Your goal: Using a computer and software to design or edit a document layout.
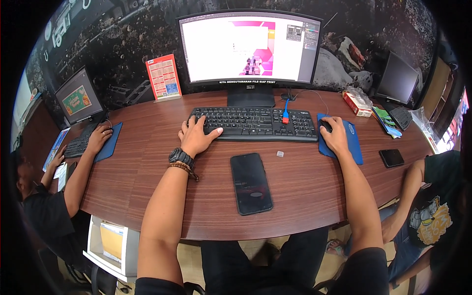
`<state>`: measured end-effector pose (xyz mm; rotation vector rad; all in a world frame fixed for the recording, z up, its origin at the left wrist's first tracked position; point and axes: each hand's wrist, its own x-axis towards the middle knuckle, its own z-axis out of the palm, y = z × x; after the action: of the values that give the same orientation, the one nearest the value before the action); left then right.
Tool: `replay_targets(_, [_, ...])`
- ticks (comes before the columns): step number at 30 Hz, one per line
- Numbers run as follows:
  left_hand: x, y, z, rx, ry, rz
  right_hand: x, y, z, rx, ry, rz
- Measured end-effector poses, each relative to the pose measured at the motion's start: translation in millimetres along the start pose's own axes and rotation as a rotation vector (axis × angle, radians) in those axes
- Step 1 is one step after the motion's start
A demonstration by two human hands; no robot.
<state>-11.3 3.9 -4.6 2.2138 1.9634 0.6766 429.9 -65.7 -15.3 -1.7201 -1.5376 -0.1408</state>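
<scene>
My left hand (196, 137) rests on the left end of a black keyboard (250, 122), fingers spread over the keys and thumb stretched to the right. A dark watch and a beaded bracelet circle that wrist. To the right of the keyboard, my right hand (335, 133) is curved over a black computer mouse (325, 126) on a blue mouse pad (355, 142). Behind the keyboard stands a curved monitor (211, 49) showing a white and pink design layout. On the table between my forearms lies a black smartphone (251, 183), its screen dark.
A blue cable with a red end (285, 118) lies across the keyboard. A small grey square piece (280, 154) sits nearby. A red calendar stand (163, 76) is left of the monitor. Other people sit at both sides; one uses a second computer (78, 98). Another phone (391, 158) lies right.
</scene>
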Motion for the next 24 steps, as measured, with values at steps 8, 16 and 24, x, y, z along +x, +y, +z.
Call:
replay_targets(8, [-0.5, 0.7, -0.4, 0.0, 0.006, 0.0, 1.9, 4.9, 1.3, -0.004, -0.006, -0.014])
replay_targets(16, [-1.0, 1.5, -0.7, 0.012, 0.005, -0.006, 2.2, 7.6, 2.9, -0.031, -0.02, -0.007])
replay_targets(24, [-0.3, 1.4, -0.3, 0.006, 0.003, -0.001, 0.2, -1.7, -3.4, -0.057, -0.023, 0.039])
